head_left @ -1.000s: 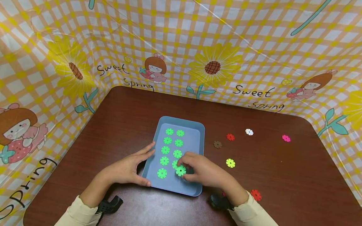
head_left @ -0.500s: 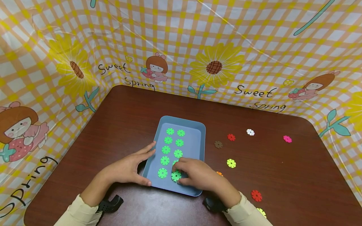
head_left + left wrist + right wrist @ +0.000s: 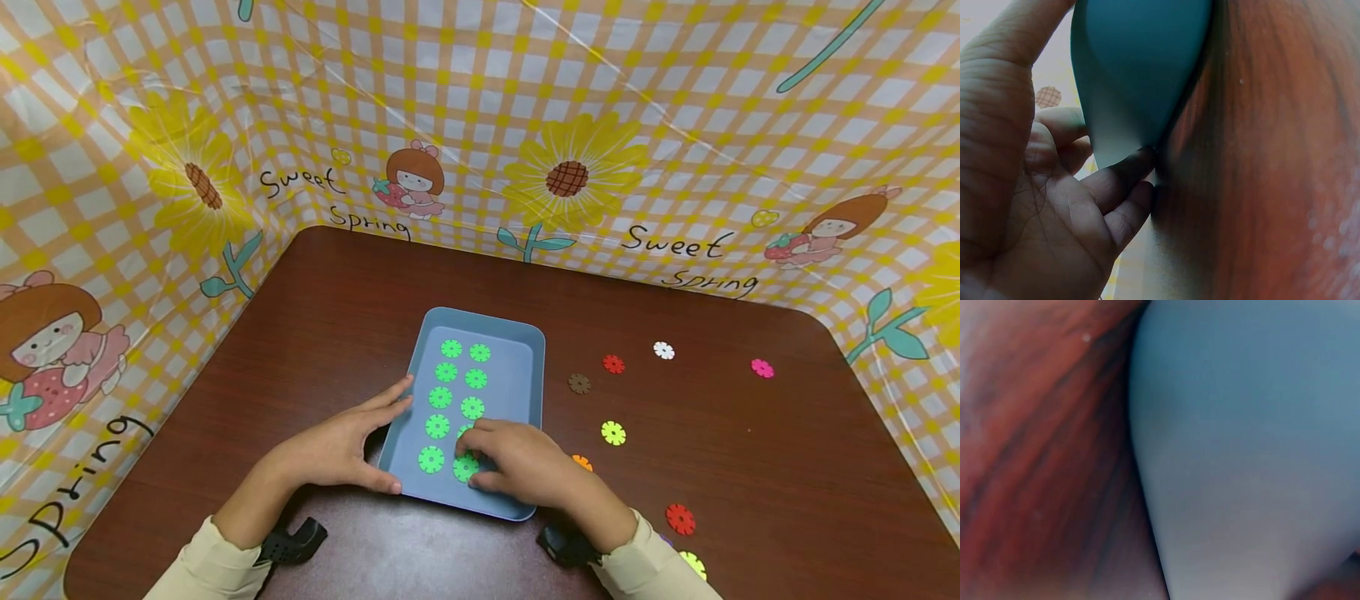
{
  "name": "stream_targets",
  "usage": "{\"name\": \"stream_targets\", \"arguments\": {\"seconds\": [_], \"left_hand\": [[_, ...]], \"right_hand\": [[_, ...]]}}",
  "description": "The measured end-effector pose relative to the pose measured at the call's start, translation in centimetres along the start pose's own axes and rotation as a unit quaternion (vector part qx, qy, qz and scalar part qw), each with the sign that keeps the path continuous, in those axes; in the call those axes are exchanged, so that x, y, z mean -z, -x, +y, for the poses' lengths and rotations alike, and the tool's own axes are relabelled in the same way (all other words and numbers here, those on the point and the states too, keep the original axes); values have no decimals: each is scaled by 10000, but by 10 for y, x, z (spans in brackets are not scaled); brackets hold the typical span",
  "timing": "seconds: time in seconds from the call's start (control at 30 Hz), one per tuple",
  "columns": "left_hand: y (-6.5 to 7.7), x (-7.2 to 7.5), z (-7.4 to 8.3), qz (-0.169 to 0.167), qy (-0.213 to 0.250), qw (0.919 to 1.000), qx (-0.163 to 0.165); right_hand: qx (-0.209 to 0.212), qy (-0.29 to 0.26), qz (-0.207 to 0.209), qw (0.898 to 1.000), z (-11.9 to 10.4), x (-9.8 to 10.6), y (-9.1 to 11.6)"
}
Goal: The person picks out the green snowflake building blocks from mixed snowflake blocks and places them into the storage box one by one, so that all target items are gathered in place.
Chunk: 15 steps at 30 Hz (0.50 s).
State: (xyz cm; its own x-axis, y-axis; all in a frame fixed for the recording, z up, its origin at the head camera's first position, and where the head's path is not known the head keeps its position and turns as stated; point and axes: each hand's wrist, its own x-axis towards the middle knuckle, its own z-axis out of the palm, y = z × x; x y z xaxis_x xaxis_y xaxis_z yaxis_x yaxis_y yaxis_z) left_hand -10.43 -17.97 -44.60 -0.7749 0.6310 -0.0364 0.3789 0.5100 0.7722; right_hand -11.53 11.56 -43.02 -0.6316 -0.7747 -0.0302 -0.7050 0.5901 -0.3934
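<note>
A shallow blue-grey tray (image 3: 510,333) lies on the table, with green notched plastic discs (image 3: 437,427) in two columns inside it. My right hand (image 3: 521,462) is over the tray's near right part, thumb and curled fingers at the edges of the lowest green disc (image 3: 466,468) in the right column. Its fingers partly cover the disc just above. At the tray's left side my left hand (image 3: 337,446) rests with spread fingers touching the outer wall and the thumb at the near left corner. The left wrist view shows its fingertips (image 3: 1141,159) against the tray wall (image 3: 1129,119).
Loose notched discs lie on the table right of the tray: brown (image 3: 579,384), red (image 3: 613,364), white (image 3: 663,351), pink (image 3: 762,368), yellow (image 3: 613,433) and others near the right forearm. A patterned cloth (image 3: 465,100) stands behind the table. Tray wall (image 3: 1241,456) fills much of the right wrist view.
My right hand has moved slightly left and nearer with the green disc, bringing it to the lower end of the right column. An orange disc has come into view. The left hand stays put.
</note>
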Motion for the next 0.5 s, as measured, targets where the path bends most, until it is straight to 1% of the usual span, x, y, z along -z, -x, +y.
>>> {"name": "stream_targets", "arguments": {"seconds": [0.3, 0.5], "left_hand": [[-1, 0, 0, -10, 12, 10000, -1], [-1, -2, -1, 2, 40, 10000, -39]], "right_hand": [[78, -454, 305, 9985, 5, 0, 1], [83, -590, 344, 9976, 6, 0, 3]]}}
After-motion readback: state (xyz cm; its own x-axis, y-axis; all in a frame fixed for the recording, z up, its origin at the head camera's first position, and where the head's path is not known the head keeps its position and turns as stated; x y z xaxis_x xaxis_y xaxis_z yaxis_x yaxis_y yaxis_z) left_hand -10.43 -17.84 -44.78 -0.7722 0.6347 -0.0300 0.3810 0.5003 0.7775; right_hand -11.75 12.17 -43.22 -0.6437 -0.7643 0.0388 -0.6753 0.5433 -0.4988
